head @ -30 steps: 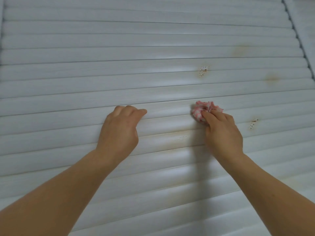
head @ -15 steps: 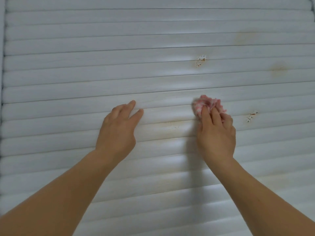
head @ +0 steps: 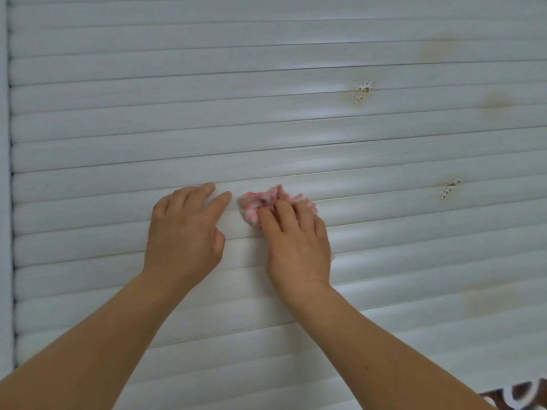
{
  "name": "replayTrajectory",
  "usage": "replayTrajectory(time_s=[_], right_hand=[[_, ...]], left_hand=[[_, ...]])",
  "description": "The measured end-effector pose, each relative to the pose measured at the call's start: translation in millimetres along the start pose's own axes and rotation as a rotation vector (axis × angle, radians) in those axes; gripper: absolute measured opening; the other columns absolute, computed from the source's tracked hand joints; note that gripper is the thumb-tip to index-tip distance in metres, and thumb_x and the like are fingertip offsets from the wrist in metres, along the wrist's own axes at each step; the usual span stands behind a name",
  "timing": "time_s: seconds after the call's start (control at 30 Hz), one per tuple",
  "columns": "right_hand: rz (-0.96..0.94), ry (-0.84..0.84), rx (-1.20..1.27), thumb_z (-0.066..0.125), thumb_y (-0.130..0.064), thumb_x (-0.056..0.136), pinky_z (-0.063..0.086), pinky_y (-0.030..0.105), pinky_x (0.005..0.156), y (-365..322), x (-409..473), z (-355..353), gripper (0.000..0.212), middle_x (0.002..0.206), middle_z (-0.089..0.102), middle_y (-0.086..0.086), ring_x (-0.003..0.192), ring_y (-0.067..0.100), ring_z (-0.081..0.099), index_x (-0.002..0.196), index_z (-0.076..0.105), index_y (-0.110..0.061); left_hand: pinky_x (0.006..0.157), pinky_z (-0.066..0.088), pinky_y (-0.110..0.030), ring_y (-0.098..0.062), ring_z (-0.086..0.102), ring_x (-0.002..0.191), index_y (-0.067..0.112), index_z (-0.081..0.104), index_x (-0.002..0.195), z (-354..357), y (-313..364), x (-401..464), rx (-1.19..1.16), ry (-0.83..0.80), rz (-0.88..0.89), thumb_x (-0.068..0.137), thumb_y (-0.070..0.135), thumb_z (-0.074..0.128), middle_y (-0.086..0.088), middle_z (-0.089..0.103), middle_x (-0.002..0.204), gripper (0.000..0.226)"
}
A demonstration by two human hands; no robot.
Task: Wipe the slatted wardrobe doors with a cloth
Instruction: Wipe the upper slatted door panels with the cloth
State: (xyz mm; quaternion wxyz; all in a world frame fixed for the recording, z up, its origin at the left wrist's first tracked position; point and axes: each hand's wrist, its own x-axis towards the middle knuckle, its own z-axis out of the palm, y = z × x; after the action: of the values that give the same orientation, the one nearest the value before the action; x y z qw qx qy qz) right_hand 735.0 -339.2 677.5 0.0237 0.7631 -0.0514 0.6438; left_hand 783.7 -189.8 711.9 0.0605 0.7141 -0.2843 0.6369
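A white slatted wardrobe door (head: 296, 137) fills the view. My right hand (head: 299, 244) presses a crumpled pink-and-white cloth (head: 260, 202) against a slat near the middle. Most of the cloth is hidden under my fingers. My left hand (head: 183, 235) rests flat on the slats just left of the cloth, fingers apart and almost touching it, holding nothing.
Rusty brown spots mark the slats at the upper right (head: 362, 91) and the right (head: 448, 189), with fainter stains (head: 497, 103) beyond. The door's frame edge (head: 6, 202) runs down the far left. A patterned fabric corner (head: 524, 398) shows at the bottom right.
My right hand has slid the cloth left along the slat, up to my left hand. The view has shifted so the door's left frame edge shows.
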Motion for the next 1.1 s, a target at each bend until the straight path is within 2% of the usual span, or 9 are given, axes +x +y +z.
replayTrajectory(time_s=[0.07, 0.17, 0.3, 0.5, 0.73, 0.83, 0.93, 1.0, 1.1], right_hand=[[-0.032, 0.014, -0.010, 0.034, -0.016, 0.072, 0.036, 0.038, 0.085, 1, 2, 0, 0.047, 0.116, 0.063, 0.010, 0.106, 0.035, 0.055, 0.101, 0.070, -0.018], [-0.032, 0.036, -0.035, 0.036, -0.022, 0.071, 0.048, 0.037, 0.082, 27, 4, -4, 0.043, 0.120, 0.061, 0.011, 0.111, 0.032, 0.040, 0.097, 0.071, -0.024], [0.161, 0.013, -0.061, 0.042, -0.022, 0.074, 0.049, 0.045, 0.077, 78, 1, -18, 0.038, 0.126, 0.056, 0.013, 0.109, 0.037, 0.044, 0.101, 0.069, -0.024], [0.402, -0.064, -0.067, 0.043, -0.012, 0.092, 0.035, 0.042, 0.091, 92, 0, -26, 0.043, 0.146, 0.035, 0.002, 0.125, 0.034, 0.029, 0.132, 0.049, -0.027], [0.139, 0.007, -0.042, 0.031, -0.020, 0.070, 0.048, 0.040, 0.070, 27, 6, -8, 0.049, 0.111, 0.063, 0.004, 0.105, 0.028, 0.037, 0.102, 0.068, -0.025], [0.060, -0.028, -0.091, 0.030, -0.019, 0.067, 0.047, 0.038, 0.067, 31, 5, -10, 0.052, 0.109, 0.063, 0.001, 0.103, 0.028, 0.040, 0.104, 0.067, -0.027], [0.122, -0.057, -0.130, 0.034, -0.024, 0.075, 0.047, 0.038, 0.066, 60, 3, -18, 0.046, 0.112, 0.062, 0.003, 0.104, 0.033, 0.052, 0.108, 0.065, -0.025], [0.198, -0.060, -0.134, 0.037, -0.023, 0.082, 0.046, 0.042, 0.070, 80, 2, -25, 0.043, 0.122, 0.058, 0.005, 0.109, 0.036, 0.050, 0.117, 0.062, -0.023], [0.358, -0.116, -0.105, 0.041, -0.017, 0.094, 0.037, 0.042, 0.089, 97, 1, -28, 0.043, 0.146, 0.036, -0.002, 0.129, 0.032, 0.028, 0.134, 0.047, -0.029]], left_hand=[[0.093, 0.038, -0.050, -0.031, 0.053, 0.110, 0.016, 0.062, 0.117, -1, -1, 0, 0.011, -0.002, 0.007, 0.063, 0.018, 0.053, -0.010, 0.059, 0.123, 0.055], [0.094, 0.037, -0.055, -0.030, 0.055, 0.109, 0.017, 0.063, 0.116, -3, -3, -1, 0.014, -0.011, 0.025, 0.063, 0.018, 0.053, -0.010, 0.060, 0.122, 0.053], [0.094, 0.036, -0.056, -0.029, 0.053, 0.111, 0.017, 0.063, 0.116, -3, -6, -2, 0.004, -0.007, 0.043, 0.065, 0.018, 0.052, -0.009, 0.059, 0.124, 0.053], [0.088, 0.042, -0.050, -0.034, 0.054, 0.108, 0.017, 0.064, 0.115, -2, -7, 1, -0.040, 0.001, 0.038, 0.064, 0.019, 0.052, -0.009, 0.059, 0.123, 0.053], [0.089, 0.041, -0.050, -0.034, 0.053, 0.109, 0.016, 0.064, 0.115, 3, -6, 0, -0.055, 0.029, 0.024, 0.064, 0.018, 0.052, -0.010, 0.059, 0.123, 0.052], [0.091, 0.038, -0.051, -0.033, 0.049, 0.112, 0.017, 0.063, 0.117, 3, -5, 0, -0.063, 0.015, 0.008, 0.067, 0.017, 0.053, -0.010, 0.057, 0.125, 0.051], [0.093, 0.036, -0.052, -0.034, 0.047, 0.113, 0.016, 0.062, 0.118, 5, -5, -1, -0.082, 0.002, -0.006, 0.066, 0.005, 0.067, -0.010, 0.056, 0.127, 0.053], [0.092, 0.037, -0.053, -0.033, 0.047, 0.112, 0.016, 0.063, 0.117, 6, -5, -1, -0.086, 0.005, 0.003, 0.062, 0.000, 0.070, -0.011, 0.057, 0.126, 0.058], [0.091, 0.037, -0.052, -0.028, 0.042, 0.111, 0.016, 0.063, 0.116, 7, -5, -1, -0.101, 0.018, 0.003, 0.060, -0.003, 0.070, -0.010, 0.058, 0.125, 0.060]])
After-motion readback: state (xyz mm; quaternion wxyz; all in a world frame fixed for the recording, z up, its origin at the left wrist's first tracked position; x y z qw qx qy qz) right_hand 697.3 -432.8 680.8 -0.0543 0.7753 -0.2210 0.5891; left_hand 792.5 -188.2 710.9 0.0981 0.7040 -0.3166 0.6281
